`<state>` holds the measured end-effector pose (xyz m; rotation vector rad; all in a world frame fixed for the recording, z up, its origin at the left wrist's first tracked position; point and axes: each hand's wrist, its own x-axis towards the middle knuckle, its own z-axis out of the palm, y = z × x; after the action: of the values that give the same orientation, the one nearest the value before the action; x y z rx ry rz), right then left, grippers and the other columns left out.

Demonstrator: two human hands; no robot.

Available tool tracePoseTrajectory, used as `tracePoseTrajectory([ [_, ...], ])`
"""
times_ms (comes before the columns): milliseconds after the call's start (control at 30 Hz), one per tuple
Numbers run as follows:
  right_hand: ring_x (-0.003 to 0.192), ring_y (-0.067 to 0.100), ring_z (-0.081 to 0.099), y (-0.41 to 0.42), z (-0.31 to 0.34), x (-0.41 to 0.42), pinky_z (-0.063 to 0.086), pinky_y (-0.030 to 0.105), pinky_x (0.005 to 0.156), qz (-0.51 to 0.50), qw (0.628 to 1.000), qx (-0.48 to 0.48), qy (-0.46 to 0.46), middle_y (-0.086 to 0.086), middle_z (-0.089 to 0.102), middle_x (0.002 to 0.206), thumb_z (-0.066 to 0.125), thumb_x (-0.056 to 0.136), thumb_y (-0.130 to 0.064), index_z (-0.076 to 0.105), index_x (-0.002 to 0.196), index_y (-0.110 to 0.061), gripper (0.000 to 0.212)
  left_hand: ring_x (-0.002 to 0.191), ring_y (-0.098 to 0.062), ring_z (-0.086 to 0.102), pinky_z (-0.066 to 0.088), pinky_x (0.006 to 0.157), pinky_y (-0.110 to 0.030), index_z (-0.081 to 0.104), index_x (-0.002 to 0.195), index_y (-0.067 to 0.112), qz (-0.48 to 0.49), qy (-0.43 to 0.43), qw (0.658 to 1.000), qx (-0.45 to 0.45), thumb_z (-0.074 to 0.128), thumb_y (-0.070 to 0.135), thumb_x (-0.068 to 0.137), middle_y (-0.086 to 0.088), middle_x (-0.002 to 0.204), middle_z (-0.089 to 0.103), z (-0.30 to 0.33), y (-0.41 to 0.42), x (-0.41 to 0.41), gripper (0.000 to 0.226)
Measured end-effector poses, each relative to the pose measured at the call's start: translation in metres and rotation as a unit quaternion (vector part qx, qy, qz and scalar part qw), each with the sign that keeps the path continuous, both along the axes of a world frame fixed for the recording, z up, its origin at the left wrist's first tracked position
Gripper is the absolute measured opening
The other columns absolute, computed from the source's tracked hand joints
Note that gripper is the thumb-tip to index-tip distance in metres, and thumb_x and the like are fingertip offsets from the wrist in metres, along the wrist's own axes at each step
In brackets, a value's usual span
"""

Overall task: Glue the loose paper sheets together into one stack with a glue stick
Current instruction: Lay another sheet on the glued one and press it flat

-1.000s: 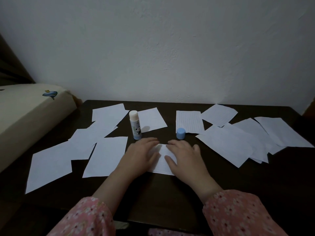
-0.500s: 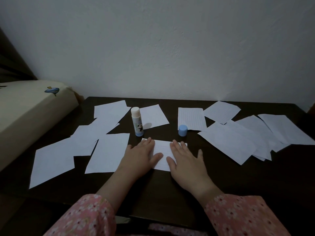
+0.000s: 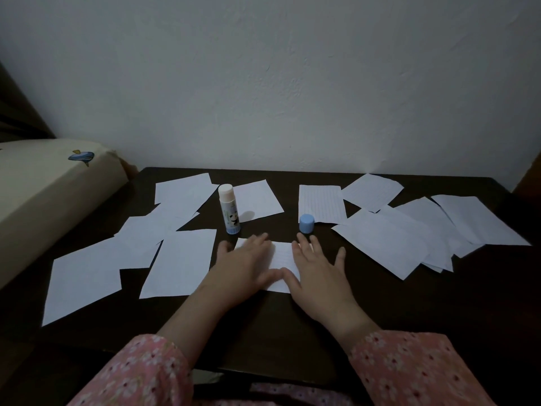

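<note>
**Pressing the glued sheets flat**

Your left hand (image 3: 244, 260) and right hand (image 3: 314, 266) lie palm-down, fingers straight and spread, on the small paper stack (image 3: 282, 260) at the centre of the counter (image 3: 263, 332); neither grip closes on anything. Flat pressure like this likely seats the glue. Your thumbs nearly meet at the stack's near edge. The glue stick (image 3: 229, 208) stands uncapped just beyond your left fingers, its blue cap (image 3: 306, 223) beside your right fingertips, both within reach. Loose sheets (image 3: 380, 244) lie scattered on both sides.
</note>
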<state>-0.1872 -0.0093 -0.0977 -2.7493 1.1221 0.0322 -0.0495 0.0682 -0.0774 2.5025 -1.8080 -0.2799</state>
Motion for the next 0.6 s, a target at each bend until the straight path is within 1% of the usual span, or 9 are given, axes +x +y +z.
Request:
tracePoseTrajectory([
  [67, 0.147, 0.012, -0.009, -0.003, 0.001, -0.003, -0.007, 0.061, 0.112, 0.044, 0.999, 0.017, 0.0, -0.007, -0.007, 0.161, 0.021, 0.102, -0.047, 0.004, 0.154, -0.027, 0.058, 0.145, -0.01, 0.013, 0.004, 0.116, -0.046, 0.018, 0.151, 0.032, -0.022, 0.033, 0.999, 0.014, 0.035, 0.06, 0.094, 0.013, 0.159, 0.01, -0.002, 0.001, -0.002, 0.065],
  [100, 0.147, 0.01, -0.009, -0.005, 0.002, -0.006, -0.008, 0.061, 0.113, 0.057, 0.998, 0.036, 0.004, -0.01, -0.007, 0.161, 0.021, 0.102, -0.048, 0.003, 0.153, -0.03, 0.057, 0.146, -0.01, 0.013, 0.002, 0.115, -0.046, 0.017, 0.151, 0.034, -0.018, 0.048, 0.998, 0.026, 0.035, 0.06, 0.094, 0.013, 0.159, 0.009, -0.003, 0.002, -0.001, 0.065],
  [167, 0.146, 0.008, -0.012, -0.011, 0.003, -0.013, -0.011, 0.061, 0.111, 0.065, 0.996, 0.062, 0.016, -0.014, -0.011, 0.16, 0.023, 0.1, -0.053, 0.0, 0.153, -0.036, 0.06, 0.146, -0.014, 0.015, -0.001, 0.115, -0.047, 0.014, 0.151, 0.039, 0.001, 0.074, 0.996, 0.045, 0.04, 0.058, 0.093, 0.014, 0.159, 0.009, -0.003, 0.003, 0.005, 0.066],
  [267, 0.146, 0.008, -0.013, -0.015, 0.006, -0.02, -0.015, 0.063, 0.108, 0.068, 0.995, 0.06, 0.047, -0.014, -0.014, 0.159, 0.026, 0.099, -0.055, -0.003, 0.152, -0.037, 0.063, 0.145, -0.019, 0.016, -0.006, 0.115, -0.047, 0.013, 0.15, 0.041, 0.025, 0.098, 0.993, 0.066, 0.046, 0.053, 0.094, 0.014, 0.159, 0.009, 0.005, 0.009, 0.016, 0.067],
  [367, 0.146, 0.006, -0.012, -0.017, 0.007, -0.023, -0.016, 0.063, 0.109, 0.069, 0.994, 0.059, 0.059, -0.013, -0.014, 0.159, 0.029, 0.099, -0.051, -0.004, 0.153, -0.033, 0.065, 0.144, -0.024, 0.015, 0.0, 0.116, -0.047, 0.013, 0.149, 0.044, 0.051, 0.11, 0.99, 0.074, 0.048, 0.05, 0.094, 0.015, 0.158, 0.012, 0.009, 0.018, 0.03, 0.066],
  [467, 0.145, 0.002, -0.008, -0.019, 0.009, -0.027, -0.016, 0.06, 0.111, 0.069, 0.994, 0.078, 0.033, -0.015, -0.01, 0.16, 0.026, 0.102, -0.044, -0.001, 0.153, -0.03, 0.059, 0.143, -0.03, 0.015, 0.009, 0.116, -0.05, 0.015, 0.146, 0.05, 0.078, 0.138, 0.985, 0.069, 0.051, 0.048, 0.093, 0.014, 0.158, 0.017, 0.005, 0.022, 0.042, 0.064],
  [533, 0.144, -0.002, -0.006, -0.02, 0.009, -0.029, -0.014, 0.059, 0.113, 0.066, 0.993, 0.093, 0.008, -0.017, -0.005, 0.16, 0.021, 0.105, -0.035, 0.003, 0.154, -0.029, 0.053, 0.143, -0.028, 0.018, 0.012, 0.117, -0.051, 0.017, 0.146, 0.05, 0.074, 0.153, 0.984, 0.061, 0.053, 0.045, 0.093, 0.014, 0.157, 0.018, 0.002, 0.023, 0.045, 0.064],
  [600, 0.144, -0.002, -0.007, -0.021, 0.009, -0.029, -0.012, 0.06, 0.113, 0.065, 0.994, 0.087, 0.016, -0.017, -0.005, 0.16, 0.022, 0.105, -0.029, 0.002, 0.154, -0.029, 0.053, 0.144, -0.024, 0.021, 0.013, 0.118, -0.051, 0.02, 0.146, 0.048, 0.064, 0.161, 0.984, 0.052, 0.054, 0.04, 0.094, 0.016, 0.157, 0.018, 0.001, 0.022, 0.047, 0.062],
])
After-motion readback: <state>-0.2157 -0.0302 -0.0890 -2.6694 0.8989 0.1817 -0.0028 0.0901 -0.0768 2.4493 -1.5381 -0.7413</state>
